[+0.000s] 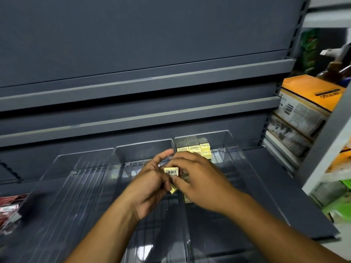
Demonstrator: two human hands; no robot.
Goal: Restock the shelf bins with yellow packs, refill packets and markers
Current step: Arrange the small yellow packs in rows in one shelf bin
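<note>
Head view looks down on a dark grey metal shelving unit (133, 44), its painted back panel matte and its upper shelf lips bare. On the lowest shelf three clear plastic bins sit side by side, long and ribbed along the floor, so stock can be seen and slid backward in rows. The left bin (85, 168) and middle bin (144, 149) show no stock. The right bin (226, 143) holds the stocked yellow packs (197, 149), small pale-yellow cardboard blocks with dark tops. They stand tight against its back wall, probably so the bin fills from rear to front.

Stacked printed cartons (303, 103) with orange tops fill the neighbouring bay at right. Glossy red packets (9, 207) lie at the far left edge, blurred.

Both hands meet over the divider between the middle and right bins. The left hand (150, 185) has its fingers curled round a barcoded yellow pack (171, 171), thumb raised. The right hand (201, 183) pinches the same pack from the other side, fingers bent over it, likely peeling it from a handful to set it behind the others. A second yellow pack (173, 190) peeks out just beneath, tilted; which hand grips it I cannot tell.
</note>
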